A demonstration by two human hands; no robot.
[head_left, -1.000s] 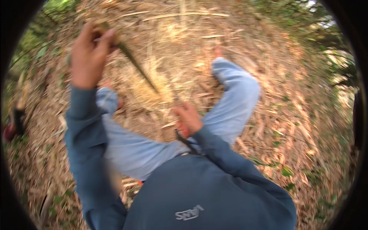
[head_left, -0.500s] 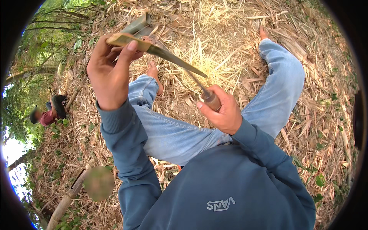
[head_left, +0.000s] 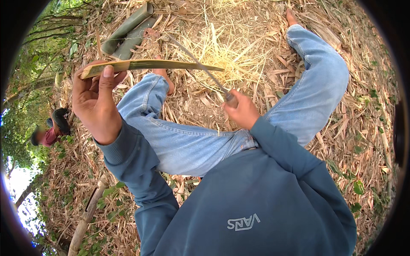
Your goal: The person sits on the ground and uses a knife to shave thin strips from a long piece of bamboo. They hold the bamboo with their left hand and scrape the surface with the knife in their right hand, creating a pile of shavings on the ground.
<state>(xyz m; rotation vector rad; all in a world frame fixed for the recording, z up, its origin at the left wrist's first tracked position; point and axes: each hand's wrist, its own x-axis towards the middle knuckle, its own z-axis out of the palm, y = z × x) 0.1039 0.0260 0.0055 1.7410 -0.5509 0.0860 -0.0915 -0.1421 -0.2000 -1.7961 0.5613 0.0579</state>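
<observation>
My left hand [head_left: 99, 100] is closed round the thick pale end of a split bamboo strip [head_left: 153, 64], thumb on top. The strip reaches out to the right, its green side showing and its far end tapering to a point. In my right hand [head_left: 243, 110] is a knife [head_left: 197, 64], held by its wooden handle, which my fingers mostly cover. Its thin dark blade slants up to the left and crosses the strip near the tapered end; whether they touch I cannot tell. Pale shavings [head_left: 239, 64] lie in a heap on the ground beyond the blade.
Two green bamboo sections [head_left: 128, 32] lie side by side at the far left. My legs in jeans [head_left: 322, 81] are spread either side of the shavings. Dry leaves cover the ground. A cut pole [head_left: 87, 213] lies lower left; another person [head_left: 53, 128] is farther off at left.
My left hand has moved left and slightly down with the bamboo strip, which now lies nearer level. The knife blade has turned up to the left and crosses the strip. Both bamboo sections show now.
</observation>
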